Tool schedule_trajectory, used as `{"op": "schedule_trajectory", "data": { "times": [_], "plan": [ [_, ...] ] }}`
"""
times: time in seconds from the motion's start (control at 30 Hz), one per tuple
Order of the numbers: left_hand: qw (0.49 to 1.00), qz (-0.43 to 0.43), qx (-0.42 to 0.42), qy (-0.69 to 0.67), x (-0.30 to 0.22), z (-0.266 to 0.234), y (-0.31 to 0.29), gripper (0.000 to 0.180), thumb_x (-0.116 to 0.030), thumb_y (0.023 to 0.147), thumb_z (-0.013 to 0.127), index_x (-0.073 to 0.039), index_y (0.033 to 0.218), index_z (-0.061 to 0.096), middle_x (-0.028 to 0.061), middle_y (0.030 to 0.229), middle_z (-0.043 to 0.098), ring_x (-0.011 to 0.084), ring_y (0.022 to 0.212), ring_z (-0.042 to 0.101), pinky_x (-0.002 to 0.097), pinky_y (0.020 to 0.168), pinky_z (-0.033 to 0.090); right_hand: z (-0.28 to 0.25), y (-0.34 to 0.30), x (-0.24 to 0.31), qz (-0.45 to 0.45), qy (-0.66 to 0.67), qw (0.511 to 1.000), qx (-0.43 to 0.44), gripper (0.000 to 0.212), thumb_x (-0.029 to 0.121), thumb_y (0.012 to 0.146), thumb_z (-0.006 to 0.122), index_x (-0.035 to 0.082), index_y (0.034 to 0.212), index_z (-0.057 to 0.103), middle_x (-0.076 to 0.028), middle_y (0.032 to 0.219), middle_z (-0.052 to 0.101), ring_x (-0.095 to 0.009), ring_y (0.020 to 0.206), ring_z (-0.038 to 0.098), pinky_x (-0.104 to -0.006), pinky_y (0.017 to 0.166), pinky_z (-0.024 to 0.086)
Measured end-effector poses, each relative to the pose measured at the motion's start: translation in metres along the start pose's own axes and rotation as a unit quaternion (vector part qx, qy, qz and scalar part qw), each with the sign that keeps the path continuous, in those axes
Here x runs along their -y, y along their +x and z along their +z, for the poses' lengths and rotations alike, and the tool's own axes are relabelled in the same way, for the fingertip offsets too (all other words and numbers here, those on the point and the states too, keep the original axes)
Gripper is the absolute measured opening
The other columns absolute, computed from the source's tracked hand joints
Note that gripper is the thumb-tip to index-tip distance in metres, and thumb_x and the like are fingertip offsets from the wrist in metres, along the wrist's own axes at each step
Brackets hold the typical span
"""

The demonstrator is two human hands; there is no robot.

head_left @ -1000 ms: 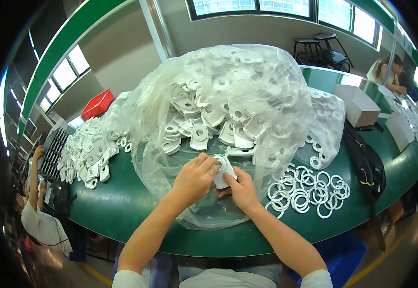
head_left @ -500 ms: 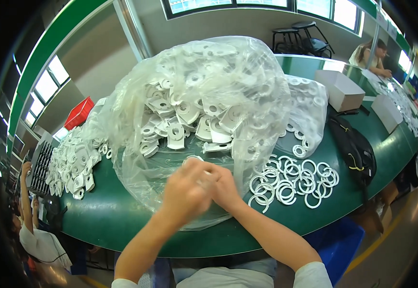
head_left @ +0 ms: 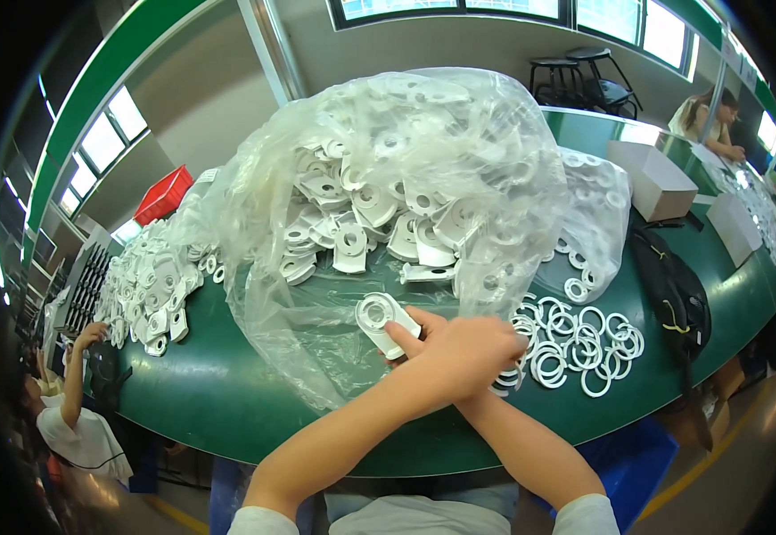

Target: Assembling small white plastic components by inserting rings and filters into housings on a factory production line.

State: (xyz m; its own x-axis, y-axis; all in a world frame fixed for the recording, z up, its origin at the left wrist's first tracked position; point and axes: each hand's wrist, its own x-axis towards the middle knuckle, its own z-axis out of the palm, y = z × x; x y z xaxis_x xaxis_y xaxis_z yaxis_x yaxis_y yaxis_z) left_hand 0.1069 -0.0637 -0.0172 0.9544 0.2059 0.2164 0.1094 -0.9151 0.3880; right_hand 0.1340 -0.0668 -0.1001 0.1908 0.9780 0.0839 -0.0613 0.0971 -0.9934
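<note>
My forearms cross, the left lying over the right. My right hand [head_left: 408, 335] grips a white plastic part [head_left: 375, 312] with a round, holed end and a flat tab. Its thumb presses on the part's face; the other fingers are mostly hidden behind the part and my left hand. My left hand [head_left: 481, 354] reaches over the right wrist to the near-left edge of a pile of white open rings [head_left: 575, 346]. Its fingers point down and to the right, and their tips are hidden, so whether they hold a ring does not show.
A large clear plastic bag [head_left: 254, 303] full of similar white parts lies open on the green table [head_left: 201, 392]. More parts [head_left: 151, 276] are heaped at left, near a red bin [head_left: 163, 194]. A smaller bag of rings [head_left: 597, 209], white boxes [head_left: 651, 178] and a black bag [head_left: 673, 290] are at right.
My hands were together in front of the bag. Now the left hand has moved right to the rings, while the white part shows plainly in my right hand. The view has shifted slightly.
</note>
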Motion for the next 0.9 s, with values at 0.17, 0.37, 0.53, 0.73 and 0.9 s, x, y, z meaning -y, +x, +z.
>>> {"op": "schedule_trajectory", "data": {
  "times": [0.17, 0.37, 0.53, 0.73, 0.9],
  "plan": [
    [0.952, -0.118, -0.197, -0.204, 0.019, -0.064, -0.043, 0.016, 0.000, 0.076, 0.067, -0.003, 0.091, 0.065, 0.0047, 0.077, 0.066, 0.0117, 0.068, 0.062, 0.0233, 0.058, 0.046, 0.002, 0.007, -0.013, -0.187, 0.020, 0.979, -0.084, 0.022, 0.019, 0.092, 0.055, 0.001, 0.103, 0.059, -0.005, 0.077, 0.063, -0.012, 0.059, 0.059, -0.0254, 0.050, 0.046],
    [0.794, -0.274, -0.363, -0.404, 0.082, -0.091, -0.117, 0.014, 0.001, 0.081, 0.064, -0.003, 0.094, 0.060, 0.0053, 0.078, 0.065, 0.0085, 0.060, 0.056, 0.0201, 0.055, 0.044, -0.004, -0.003, 0.033, 0.056, 0.135, 0.987, 0.065, 0.022, 0.017, 0.094, 0.052, 0.000, 0.106, 0.057, -0.009, 0.077, 0.064, -0.013, 0.060, 0.061, -0.0246, 0.051, 0.050],
    [0.686, -0.251, -0.372, -0.572, 0.108, -0.076, -0.139, 0.019, 0.001, 0.081, 0.064, 0.000, 0.099, 0.057, 0.0074, 0.091, 0.062, 0.0097, 0.070, 0.055, 0.0203, 0.062, 0.044, -0.007, -0.002, 0.037, 0.090, 0.164, 0.981, 0.056, 0.025, 0.017, 0.095, 0.049, -0.003, 0.107, 0.055, -0.013, 0.083, 0.064, -0.016, 0.064, 0.063, -0.0262, 0.054, 0.052],
    [0.651, -0.239, -0.366, -0.620, 0.111, -0.071, -0.148, 0.022, -0.002, 0.085, 0.062, 0.002, 0.106, 0.057, 0.0071, 0.095, 0.061, 0.0098, 0.072, 0.053, 0.0212, 0.061, 0.043, -0.005, -0.001, 0.040, 0.103, 0.149, 0.980, 0.077, 0.027, 0.018, 0.095, 0.047, -0.003, 0.111, 0.054, -0.014, 0.087, 0.063, -0.018, 0.067, 0.063, -0.0273, 0.059, 0.053],
    [0.664, -0.244, -0.348, -0.615, 0.114, -0.063, -0.146, 0.021, -0.010, 0.092, 0.056, 0.003, 0.108, 0.058, 0.0089, 0.098, 0.063, 0.0100, 0.072, 0.052, 0.0221, 0.059, 0.041, -0.010, -0.003, 0.041, 0.106, 0.144, 0.981, 0.069, 0.028, 0.017, 0.095, 0.045, -0.003, 0.113, 0.052, -0.014, 0.087, 0.063, -0.018, 0.066, 0.062, -0.0272, 0.057, 0.052]
  ]
}}
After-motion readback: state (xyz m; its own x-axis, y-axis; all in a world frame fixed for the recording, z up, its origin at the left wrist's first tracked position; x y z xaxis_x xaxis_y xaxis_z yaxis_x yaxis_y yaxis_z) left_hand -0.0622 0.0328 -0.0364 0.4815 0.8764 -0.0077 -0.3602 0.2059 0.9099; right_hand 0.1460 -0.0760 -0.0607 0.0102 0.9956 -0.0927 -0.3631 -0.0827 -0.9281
